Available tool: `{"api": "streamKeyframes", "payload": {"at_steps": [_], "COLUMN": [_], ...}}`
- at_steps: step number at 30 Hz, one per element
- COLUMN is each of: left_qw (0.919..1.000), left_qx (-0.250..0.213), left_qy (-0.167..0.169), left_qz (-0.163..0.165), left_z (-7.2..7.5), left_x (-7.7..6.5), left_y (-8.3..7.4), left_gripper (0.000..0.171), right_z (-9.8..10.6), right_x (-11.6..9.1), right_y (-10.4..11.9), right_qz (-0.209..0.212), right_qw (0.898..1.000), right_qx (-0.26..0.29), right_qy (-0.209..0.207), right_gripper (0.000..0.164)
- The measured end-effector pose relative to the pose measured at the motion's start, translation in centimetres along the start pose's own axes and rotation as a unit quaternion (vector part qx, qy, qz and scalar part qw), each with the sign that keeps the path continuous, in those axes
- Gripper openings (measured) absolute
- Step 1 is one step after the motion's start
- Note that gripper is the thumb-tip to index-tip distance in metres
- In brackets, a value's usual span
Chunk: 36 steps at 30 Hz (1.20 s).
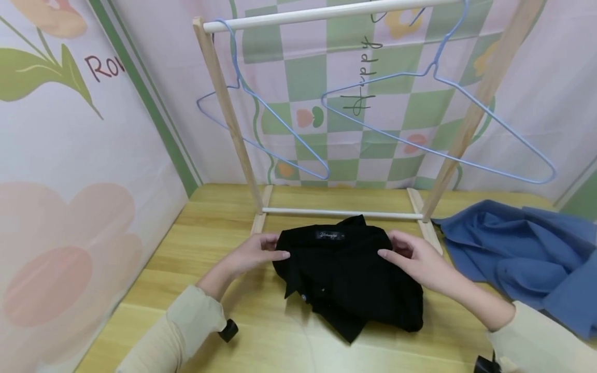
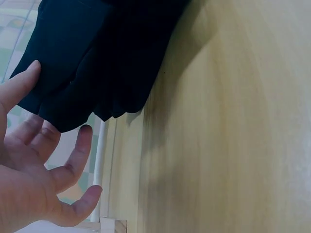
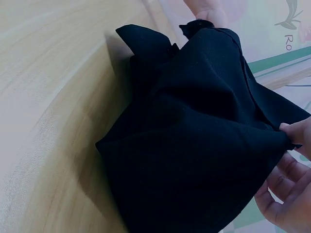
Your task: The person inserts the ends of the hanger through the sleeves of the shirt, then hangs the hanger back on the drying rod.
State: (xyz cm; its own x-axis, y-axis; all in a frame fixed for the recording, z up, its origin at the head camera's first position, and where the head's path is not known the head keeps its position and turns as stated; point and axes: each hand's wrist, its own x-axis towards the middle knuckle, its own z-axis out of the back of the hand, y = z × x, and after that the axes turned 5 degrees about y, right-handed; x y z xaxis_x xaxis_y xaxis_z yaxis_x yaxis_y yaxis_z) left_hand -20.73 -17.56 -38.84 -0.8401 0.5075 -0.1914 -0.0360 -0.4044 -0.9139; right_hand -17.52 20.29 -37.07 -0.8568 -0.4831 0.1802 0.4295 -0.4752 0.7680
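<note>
A black garment (image 1: 345, 274) with a collar, a neck label and small buttons hangs bunched between both hands, close over the table. The left hand (image 1: 258, 252) pinches its left edge between thumb and fingers; in the left wrist view the thumb (image 2: 30, 76) lies on the near face, the index and middle fingers go behind, and the other fingers spread loose. On the opposite edge, the right hand (image 1: 420, 260) pinches the cloth near the label. The right wrist view shows that thumb (image 3: 296, 132) pressed on a folded corner, with the lower folds of the garment drooping toward the tabletop.
Behind the garment stands a wooden rack (image 1: 233, 119) with a white top bar (image 1: 326, 14). Two blue hangers hang from it, one at left (image 1: 284, 122) and one at right (image 1: 494, 116). A crumpled blue cloth (image 1: 527, 254) lies on the wooden table (image 1: 168, 280) at right.
</note>
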Motion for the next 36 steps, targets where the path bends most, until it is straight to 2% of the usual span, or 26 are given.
{"api": "streamKeyframes", "payload": {"at_steps": [2, 4, 8, 10, 13, 18, 24, 31, 33, 36], "left_qw": [0.9998, 0.9994, 0.9978, 0.9967, 0.9952, 0.9937, 0.99, 0.9896, 0.9893, 0.9872], "left_qx": [0.012, 0.026, 0.055, 0.058, 0.057, 0.045, 0.031, 0.052, 0.055, 0.066], "left_qy": [0.01, 0.005, -0.032, -0.053, -0.073, -0.083, -0.088, -0.094, -0.097, -0.107], "left_qz": [-0.01, -0.02, -0.022, -0.021, -0.031, -0.06, -0.105, -0.096, -0.095, -0.098], "left_z": [0.0, 0.1, 0.1, 0.1, 0.1, 0.0, -0.1, -0.2, -0.3, -0.4], "left_x": [-0.1, -0.2, -0.5, -0.7, -1.0, -1.1, -1.4, -1.6, -1.8, -2.0], "left_y": [0.0, -0.2, -0.7, -1.1, -1.7, -2.3, -2.5, -2.8, -2.9, -3.2], "left_gripper": [0.022, 0.019, 0.021, 0.022, 0.022, 0.017, 0.016, 0.019, 0.019, 0.02], "right_z": [0.2, 0.4, 1.0, 1.2, 1.4, 1.7, 2.2, 3.2, 3.6, 4.0], "right_x": [-0.1, -0.1, -0.2, -0.2, -0.2, -0.2, -0.2, -0.3, -0.3, -0.3], "right_y": [0.2, 0.4, 0.9, 1.2, 1.5, 1.6, 1.8, 1.8, 1.8, 1.8], "right_qz": [-0.005, -0.016, -0.03, -0.025, 0.011, 0.081, 0.116, 0.172, 0.188, 0.211], "right_qw": [1.0, 1.0, 0.999, 0.998, 0.995, 0.985, 0.976, 0.955, 0.948, 0.939], "right_qx": [-0.007, -0.018, -0.037, -0.053, -0.081, -0.122, -0.148, -0.205, -0.222, -0.238], "right_qy": [-0.004, -0.007, -0.016, -0.026, -0.05, -0.088, -0.109, -0.124, -0.127, -0.129], "right_gripper": [0.012, 0.007, 0.007, 0.006, 0.008, 0.02, 0.029, 0.039, 0.034, 0.012]}}
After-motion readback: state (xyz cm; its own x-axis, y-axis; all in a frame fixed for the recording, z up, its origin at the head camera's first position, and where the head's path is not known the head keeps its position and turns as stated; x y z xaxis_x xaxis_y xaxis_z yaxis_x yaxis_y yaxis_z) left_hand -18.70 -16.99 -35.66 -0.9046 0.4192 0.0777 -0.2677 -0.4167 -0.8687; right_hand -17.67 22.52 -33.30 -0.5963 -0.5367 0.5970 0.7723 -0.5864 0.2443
